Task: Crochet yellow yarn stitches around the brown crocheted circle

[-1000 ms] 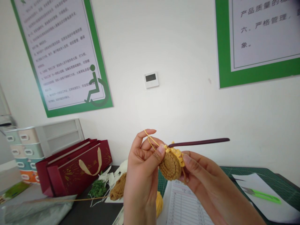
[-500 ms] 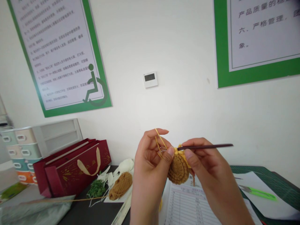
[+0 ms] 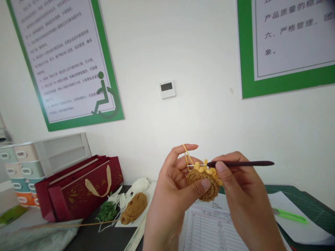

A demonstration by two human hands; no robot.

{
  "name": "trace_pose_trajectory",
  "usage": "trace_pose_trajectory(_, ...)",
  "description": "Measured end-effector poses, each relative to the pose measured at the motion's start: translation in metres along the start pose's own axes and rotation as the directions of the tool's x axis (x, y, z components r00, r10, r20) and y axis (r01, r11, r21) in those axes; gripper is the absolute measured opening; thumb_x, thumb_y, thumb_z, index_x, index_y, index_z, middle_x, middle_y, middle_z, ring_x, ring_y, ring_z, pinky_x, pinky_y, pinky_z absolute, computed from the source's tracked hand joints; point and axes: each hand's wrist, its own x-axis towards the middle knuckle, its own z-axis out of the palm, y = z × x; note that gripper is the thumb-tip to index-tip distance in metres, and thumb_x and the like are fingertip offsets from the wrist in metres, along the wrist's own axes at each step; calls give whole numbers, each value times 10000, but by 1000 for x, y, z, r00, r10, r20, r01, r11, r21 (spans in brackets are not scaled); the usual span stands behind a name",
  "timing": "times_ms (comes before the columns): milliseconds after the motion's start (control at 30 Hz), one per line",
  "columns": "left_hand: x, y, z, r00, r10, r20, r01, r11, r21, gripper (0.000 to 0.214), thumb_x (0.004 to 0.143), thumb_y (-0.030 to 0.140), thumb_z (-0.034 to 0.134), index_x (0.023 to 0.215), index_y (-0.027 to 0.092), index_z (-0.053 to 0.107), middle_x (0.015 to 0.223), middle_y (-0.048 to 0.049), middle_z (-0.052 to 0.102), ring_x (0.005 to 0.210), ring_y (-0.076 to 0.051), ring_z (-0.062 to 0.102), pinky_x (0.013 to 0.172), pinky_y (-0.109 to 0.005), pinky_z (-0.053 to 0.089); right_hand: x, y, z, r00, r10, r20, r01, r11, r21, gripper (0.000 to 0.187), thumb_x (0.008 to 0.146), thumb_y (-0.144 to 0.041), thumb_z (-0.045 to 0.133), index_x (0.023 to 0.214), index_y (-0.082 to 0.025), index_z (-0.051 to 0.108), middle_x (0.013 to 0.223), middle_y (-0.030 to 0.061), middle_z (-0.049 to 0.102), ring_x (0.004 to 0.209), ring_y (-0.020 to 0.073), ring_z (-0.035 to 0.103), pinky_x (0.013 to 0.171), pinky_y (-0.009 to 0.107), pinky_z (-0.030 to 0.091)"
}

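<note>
Green-framed notice posters (image 3: 62, 62) line the white wall above a dark tabletop (image 3: 86, 237), which carries a crimson gift bag (image 3: 81, 184), a printed form (image 3: 209, 230) and a green cutting mat (image 3: 288, 190). A tan yarn ball (image 3: 134, 208) lies left of the form. Held in mid-air above the form, a crocheted disc (image 3: 202, 184) is pinched by the left hand (image 3: 170, 198), the thumb pressed on its coiled face in a firm grip. The right hand (image 3: 246, 198) grasps a plum-handled crochet hook (image 3: 240, 163) much like a pencil, its slim metal shaft reaching across the disc's ruffled yellow edge (image 3: 209, 170). (The piece looks light, soft and apt to flex, so its denser coiled centre seems the best place to hold.) A yellow yarn strand (image 3: 186, 155) runs taut over the left index finger.
</note>
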Motion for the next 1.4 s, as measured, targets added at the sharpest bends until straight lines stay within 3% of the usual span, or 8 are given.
trace_pose_trajectory(233, -1, 1, 4, 998, -3, -68, 5, 999, 40, 523, 731, 53, 853, 1199, 225, 694, 886, 12, 652, 771, -110, 646, 695, -220, 523, -2, 2, 7, 968, 247, 32, -246, 927, 284, 215, 899, -466, 733, 875, -267, 654, 873, -22, 624, 808, 119, 582, 686, 201, 508)
trace_pose_trajectory(633, -2, 3, 6, 986, -20, -164, 50, 983, 176, 347, 704, 67, 863, 1012, 190, 762, 948, -40, 779, 862, -153, 708, 779, -240, 544, 3, -1, 6, 954, 294, 57, -288, 849, 442, 229, 952, -430, 661, 826, -242, 625, 879, 0, 637, 836, 141, 572, 781, 275, 529)
trace_pose_trajectory(733, -1, 2, 2, 990, 3, -138, 29, 974, 223, 425, 715, 66, 852, 1100, 226, 765, 888, 11, 690, 772, -104, 639, 702, -209, 511, 2, 1, 4, 978, 210, -1, -200, 932, 304, 228, 960, -423, 655, 830, -240, 616, 839, -10, 631, 808, 137, 572, 754, 268, 502)
trace_pose_trajectory(867, 0, 1, -3, 996, 36, -87, -13, 966, 257, 551, 749, 72, 834, 1247, 274, 712, 838, 38, 568, 700, -76, 539, 628, -193, 447, 2, -4, -3, 984, -103, -147, 92, 992, -81, 181, 1005, -361, 597, 864, -246, 596, 761, -21, 617, 730, 134, 563, 665, 263, 450)
trace_pose_trajectory(1133, -1, 3, -3, 999, 11, -47, 0, 973, 231, 601, 770, 73, 819, 1306, 291, 655, 884, 15, 571, 729, -102, 562, 627, -213, 468, -2, -14, -18, 845, -524, 107, 497, 698, -516, 123, 925, -148, 639, 970, -261, 624, 891, 19, 676, 819, 187, 651, 748, 353, 498)
trace_pose_trajectory(1200, -2, 5, -2, 998, 2, -67, 10, 983, 181, 607, 763, 66, 826, 1305, 276, 651, 885, 17, 581, 725, -99, 576, 636, -213, 487, -3, -15, -20, 848, -523, 85, 478, 686, -548, 150, 955, -158, 609, 1042, -272, 649, 857, 7, 688, 780, 174, 654, 735, 344, 495)
trace_pose_trajectory(1300, -1, 6, 1, 994, 22, -104, -11, 994, 107, 610, 743, 62, 848, 1290, 247, 653, 884, 11, 613, 746, -103, 600, 656, -207, 508, 0, -18, -21, 930, -366, 39, 326, 768, -551, 233, 1046, -251, 487, 1175, -308, 672, 847, -3, 715, 756, 155, 673, 723, 321, 506)
trace_pose_trajectory(1400, -1, 3, 3, 987, 69, -145, -60, 996, 63, 549, 754, 72, 849, 1251, 226, 672, 907, -3, 649, 786, -106, 628, 699, -202, 522, 6, -19, -20, 955, -208, 211, 288, 817, -500, 219, 1000, -388, 583, 1187, -315, 670, 1041, 18, 755, 907, 188, 715, 759, 315, 552)
